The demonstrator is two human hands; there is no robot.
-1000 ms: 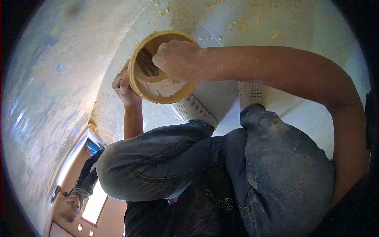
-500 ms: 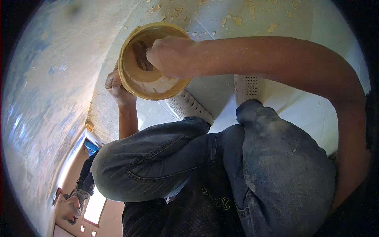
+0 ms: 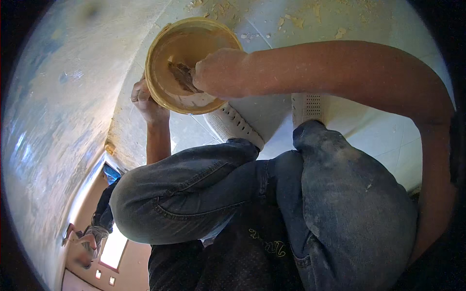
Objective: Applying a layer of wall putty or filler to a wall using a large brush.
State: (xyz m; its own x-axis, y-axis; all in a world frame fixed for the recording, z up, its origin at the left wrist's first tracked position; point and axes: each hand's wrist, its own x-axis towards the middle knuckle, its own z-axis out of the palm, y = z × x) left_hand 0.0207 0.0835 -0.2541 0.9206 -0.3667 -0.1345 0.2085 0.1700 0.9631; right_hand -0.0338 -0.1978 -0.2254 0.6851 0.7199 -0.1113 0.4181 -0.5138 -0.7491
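A yellowish bucket, its inside coated with pale beige paste, is tipped so that its mouth faces me. My left hand grips its left side, fingers closed around the outside below the rim. Over the right part of the rim reaches my right hand, closed around what looks like a scraper. The scraper's flat, brown, paste-smeared blade sits inside the bucket, slanting down to the right. Its handle is hidden in my fist, and I cannot tell how deep the paste is.
A patchy white and blue-grey wall rises on the left. Dried flakes lie on the tiled floor at the far side. My light perforated shoes stand near the bucket. Another person is at lower left.
The scraper has moved right and down inside the bucket, and its blade has turned to a steeper slant. The bucket appears slightly higher in the picture, with more of its inside showing.
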